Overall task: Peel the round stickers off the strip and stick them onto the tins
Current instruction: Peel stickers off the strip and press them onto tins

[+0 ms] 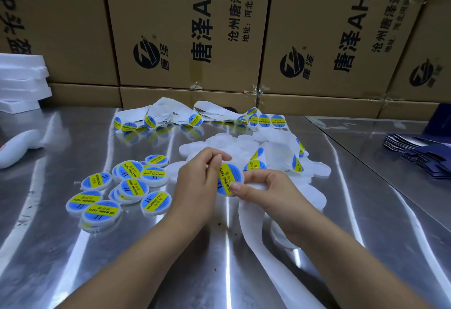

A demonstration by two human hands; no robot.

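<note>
Nearest the viewer, a spent length of white backing strip (pixel 253 240) is lying in a loose curl at five o'clock on the steel table (pixel 73 260), apparently pushed aside once emptied.

At the centre, both hands are working on one held tin (pixel 231 182). The left hand (pixel 195 181) is pinching the tin's left edge, thumb and curled fingertips closed on it, probably to keep it from turning. The right hand (pixel 266 191) is gripping it from the other side, fingers curled behind and thumb pressing on the lower edge of the blue-and-yellow "Soldering Paste" sticker (pixel 227 174). The sticker is covering the lid face, so this looks like the smoothing-down stage.

At nine o'clock, the labelled tins (pixel 117 186) are lying in an overlapping heap, seemingly dropped there as finished work, well apart from the bare ones.

At twelve o'clock, just beyond the hands, the unlabelled white tins (pixel 219 142) are waiting within easy reach. Behind them the sticker strip (pixel 195 118) is sprawling in loops from eleven to one o'clock, part of it bearing stickers.

At two o'clock, dark blue flat cartons (pixel 419 157) are lying stacked. At ten o'clock white foam sheets (pixel 22 81) are piled up. Farthest back, printed cardboard boxes (pixel 190 28) are forming a wall.
</note>
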